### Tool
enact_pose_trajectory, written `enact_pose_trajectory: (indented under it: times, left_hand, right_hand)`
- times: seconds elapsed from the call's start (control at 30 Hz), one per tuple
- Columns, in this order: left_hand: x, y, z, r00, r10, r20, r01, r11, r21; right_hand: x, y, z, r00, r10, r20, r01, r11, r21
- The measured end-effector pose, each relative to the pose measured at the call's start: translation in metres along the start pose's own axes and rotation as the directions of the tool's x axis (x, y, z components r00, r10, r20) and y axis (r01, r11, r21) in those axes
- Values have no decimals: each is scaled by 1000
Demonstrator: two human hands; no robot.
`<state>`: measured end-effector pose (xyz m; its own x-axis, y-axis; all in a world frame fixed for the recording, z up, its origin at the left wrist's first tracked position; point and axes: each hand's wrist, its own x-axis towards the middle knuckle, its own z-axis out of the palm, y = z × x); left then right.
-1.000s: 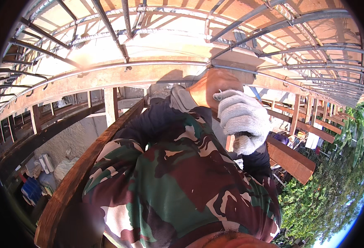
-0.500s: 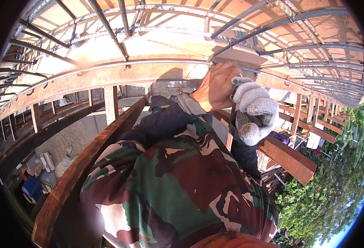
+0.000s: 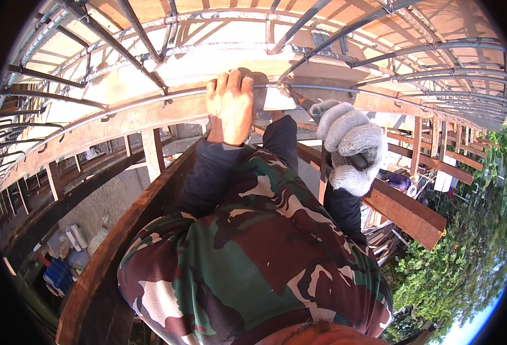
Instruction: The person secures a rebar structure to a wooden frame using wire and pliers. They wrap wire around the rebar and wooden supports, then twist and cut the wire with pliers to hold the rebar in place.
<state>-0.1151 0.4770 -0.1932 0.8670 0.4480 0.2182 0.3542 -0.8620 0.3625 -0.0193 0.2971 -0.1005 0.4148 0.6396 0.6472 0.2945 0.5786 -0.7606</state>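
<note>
My bare left hand [image 3: 230,109] is hooked over the top edge of a wooden board [image 3: 173,109], its fingers bent across the thin steel rod [image 3: 132,104] that runs along it. To its right, my right hand [image 3: 351,144] wears a grey knitted glove and is closed around a metal tool. The tool's brownish jaw end [image 3: 299,99], which looks like that of tying pincers, reaches the rod where a darker bar [image 3: 317,52] meets it. A small twist of wire [image 3: 283,86] seems to sit at that crossing. Most of the tool's handle is hidden by the glove.
A cage of steel bars [image 3: 115,49] spans the far side over orange-brown panels. A thick timber [image 3: 132,230] slants past my left side, and a cut beam [image 3: 409,215] juts out at right. Green foliage [image 3: 437,270] and lower ground lie below.
My left hand has moved left, away from the wire crossing beside my right hand, and onto the board's edge. The gloved hand stays closed; the tool's tip now shows at the crossing.
</note>
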Motion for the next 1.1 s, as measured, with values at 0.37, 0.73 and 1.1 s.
enact_pose_trajectory:
  times: [0.37,0.73,1.1]
  left_hand:
    - [8,-1,18,986,125,-106,-138,982,-126]
    - [6,10,17,983,99,-156,-96,995,28]
    - [8,3,-10,997,19,75,-5,983,-181]
  right_hand:
    - [6,-3,-1,998,55,4,-55,998,-33]
    - [-11,-1,-22,999,41,35,-43,998,53]
    - [12,1,4,986,84,-146,-85,996,4]
